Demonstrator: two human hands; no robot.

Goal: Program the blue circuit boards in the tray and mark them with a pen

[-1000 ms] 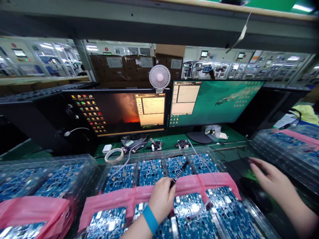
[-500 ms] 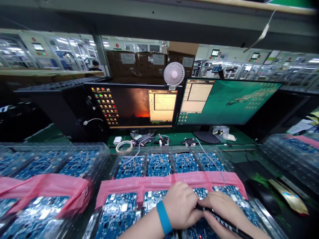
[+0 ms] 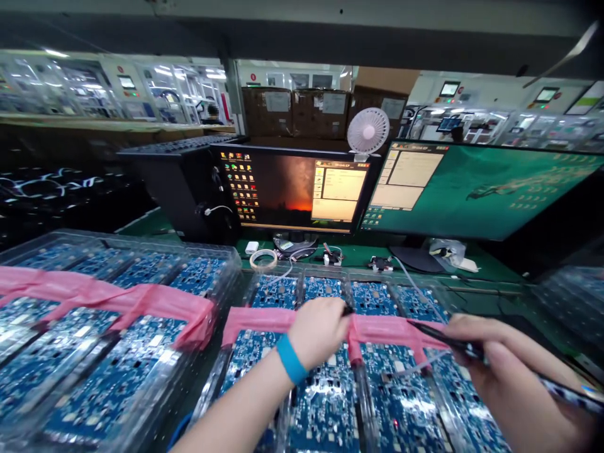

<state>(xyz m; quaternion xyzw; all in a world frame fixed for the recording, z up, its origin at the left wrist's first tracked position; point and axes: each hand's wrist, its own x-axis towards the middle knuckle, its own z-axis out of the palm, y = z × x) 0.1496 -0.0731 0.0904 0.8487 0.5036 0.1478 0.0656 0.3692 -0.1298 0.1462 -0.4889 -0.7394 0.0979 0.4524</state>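
Note:
My left hand (image 3: 318,332), with a blue wristband (image 3: 291,359), is closed over the middle of a clear plastic tray (image 3: 363,390). A small black piece, apparently a pen cap (image 3: 348,311), sticks out at its fingertips. On the right, my right hand (image 3: 523,377) grips a black pen (image 3: 465,345) with a patterned barrel, its tapered tip pointing left above a pink strip (image 3: 382,329). Blue circuit boards (image 3: 325,402) fill the tray's compartments, and the pink strip runs across them. One board under my hands shows a small red light (image 3: 395,423).
A second tray of boards (image 3: 127,352) with a pink strip stands at left. Behind are two monitors (image 3: 292,189), a small fan (image 3: 368,131), a tape roll (image 3: 263,259) and small fixtures (image 3: 333,257) with cables. A computer case (image 3: 179,189) stands back left.
My hands, together at the pen before, have parted: the right moved right with the pen, while the left moved slightly up with the black piece. The view has turned left.

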